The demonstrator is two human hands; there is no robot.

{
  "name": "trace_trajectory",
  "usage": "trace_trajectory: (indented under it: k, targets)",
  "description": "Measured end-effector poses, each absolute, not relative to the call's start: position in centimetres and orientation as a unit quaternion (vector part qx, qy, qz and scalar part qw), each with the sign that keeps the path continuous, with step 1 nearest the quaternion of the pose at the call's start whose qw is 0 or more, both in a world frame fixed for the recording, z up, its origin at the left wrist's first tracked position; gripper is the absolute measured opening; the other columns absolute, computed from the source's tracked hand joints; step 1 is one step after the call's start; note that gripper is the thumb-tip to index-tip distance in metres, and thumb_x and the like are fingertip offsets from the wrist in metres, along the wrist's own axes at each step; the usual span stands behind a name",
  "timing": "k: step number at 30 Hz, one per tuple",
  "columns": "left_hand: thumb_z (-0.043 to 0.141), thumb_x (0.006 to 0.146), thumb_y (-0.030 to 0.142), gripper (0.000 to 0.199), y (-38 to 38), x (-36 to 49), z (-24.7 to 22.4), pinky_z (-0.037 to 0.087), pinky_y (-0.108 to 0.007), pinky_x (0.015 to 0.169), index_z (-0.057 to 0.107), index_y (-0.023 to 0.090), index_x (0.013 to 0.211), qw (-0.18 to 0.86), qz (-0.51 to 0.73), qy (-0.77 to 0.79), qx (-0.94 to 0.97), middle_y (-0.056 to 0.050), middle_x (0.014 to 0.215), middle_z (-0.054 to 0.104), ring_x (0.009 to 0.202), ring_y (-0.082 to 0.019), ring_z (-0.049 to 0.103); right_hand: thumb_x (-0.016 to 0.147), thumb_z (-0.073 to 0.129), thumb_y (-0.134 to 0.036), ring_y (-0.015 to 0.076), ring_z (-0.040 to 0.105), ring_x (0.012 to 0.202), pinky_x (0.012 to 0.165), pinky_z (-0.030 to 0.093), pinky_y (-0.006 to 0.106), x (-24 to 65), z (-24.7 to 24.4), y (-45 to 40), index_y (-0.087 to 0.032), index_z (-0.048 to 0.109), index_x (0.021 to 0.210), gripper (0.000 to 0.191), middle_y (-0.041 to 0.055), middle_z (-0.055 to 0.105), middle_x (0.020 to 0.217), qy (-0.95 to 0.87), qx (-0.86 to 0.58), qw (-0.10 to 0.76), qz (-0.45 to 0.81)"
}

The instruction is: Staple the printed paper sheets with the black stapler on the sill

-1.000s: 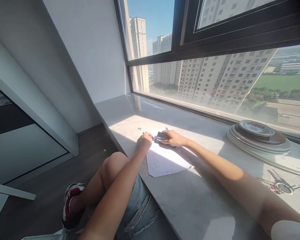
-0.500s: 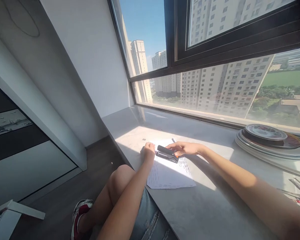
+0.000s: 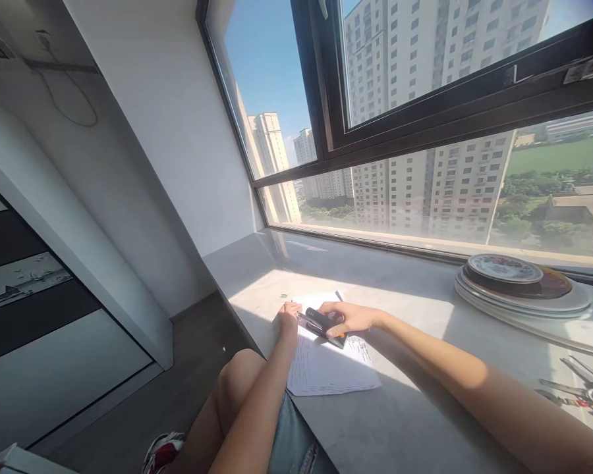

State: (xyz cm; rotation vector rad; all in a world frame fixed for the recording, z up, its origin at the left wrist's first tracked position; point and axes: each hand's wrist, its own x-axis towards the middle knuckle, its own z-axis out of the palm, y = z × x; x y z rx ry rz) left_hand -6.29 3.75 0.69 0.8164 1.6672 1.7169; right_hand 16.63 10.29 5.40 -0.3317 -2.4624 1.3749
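White sheets of paper (image 3: 326, 368) with writing lie on the sill, partly in sunlight. A black stapler (image 3: 321, 324) rests over their upper part, its top arm raised at the left end. My right hand (image 3: 350, 318) is closed around the stapler's right end, where a bit of orange shows. At the papers' upper left edge is my left hand (image 3: 289, 317), its fingers bent together by the stapler's left tip; what they pinch is too small to make out.
Stacked plates (image 3: 518, 283) stand on the sill by the window at right. Metal tools (image 3: 583, 388) lie at the right edge. A small grey piece (image 3: 283, 296) is beyond my left hand. My knee (image 3: 242, 375) is beside the sill's edge.
The view has shifted, so the sill sits lower. The stapler's left end is now nearer my left hand's fingers, and my right hand has moved further over its body.
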Motion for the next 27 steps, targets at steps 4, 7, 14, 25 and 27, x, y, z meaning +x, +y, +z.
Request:
trace_trajectory:
  k: [4, 7, 14, 25, 27]
  targets:
    - [0.05, 0.105, 0.04, 0.031, 3.8, -6.5, 0.6, 0.061, -0.041, 0.097, 0.067, 0.021, 0.088, 0.343, 0.655, 0.614, 0.276, -0.019, 0.1, 0.08, 0.101, -0.029, 0.08, 0.078, 0.078, -0.016, 0.0218, 0.068, 0.095, 0.085, 0.054, 0.033, 14.7, 4.6, 8.5, -0.018, 0.076, 0.105, 0.028, 0.0056, 0.072, 0.108, -0.867, -0.161, 0.195, 0.431]
    - [0.056, 0.104, 0.044, 0.028, 3.9, -6.4, 0.5, 0.06, -0.039, 0.096, 0.066, 0.021, 0.092, 0.361, 0.662, 0.6, 0.267, -0.017, 0.1, 0.079, 0.1, -0.027, 0.079, 0.08, 0.068, -0.009, 0.0232, 0.068, 0.098, 0.09, 0.055, 0.036, 14.0, 3.8, 8.0, -0.018, 0.074, 0.109, 0.031, 0.0063, 0.073, 0.107, -0.89, -0.191, 0.245, 0.335]
    - [0.056, 0.106, 0.046, 0.025, 3.9, -5.4, 1.1, 0.062, -0.04, 0.094, 0.058, 0.022, 0.113, 0.435, 0.676, 0.544, 0.241, -0.018, 0.11, 0.075, 0.103, -0.026, 0.077, 0.091, 0.061, 0.0, 0.0332, 0.062, 0.124, 0.096, 0.055, 0.045, 13.6, 1.3, 8.4, -0.015, 0.07, 0.133, 0.046, 0.0177, 0.07, 0.134, -0.925, -0.159, 0.316, -0.141]
    - [0.066, 0.093, 0.025, 0.014, 2.8, -4.9, 2.4, 0.064, -0.048, 0.099, 0.065, 0.023, 0.079, 0.441, 0.65, 0.524, 0.329, -0.016, 0.095, 0.077, 0.108, -0.032, 0.078, 0.108, 0.052, -0.012, 0.0332, 0.062, 0.125, 0.096, 0.052, 0.048, 13.8, 2.5, 7.9, -0.022, 0.074, 0.13, 0.033, 0.0153, 0.071, 0.134, -0.935, -0.134, 0.285, -0.162]
    - [0.07, 0.09, 0.02, 0.011, 2.7, -4.9, 2.3, 0.063, -0.049, 0.1, 0.068, 0.022, 0.08, 0.426, 0.652, 0.534, 0.329, -0.017, 0.097, 0.078, 0.11, -0.033, 0.078, 0.102, 0.054, -0.008, 0.0327, 0.062, 0.121, 0.096, 0.052, 0.048, 13.6, 2.4, 7.8, -0.022, 0.073, 0.132, 0.039, 0.015, 0.071, 0.131, -0.938, -0.161, 0.293, -0.092]
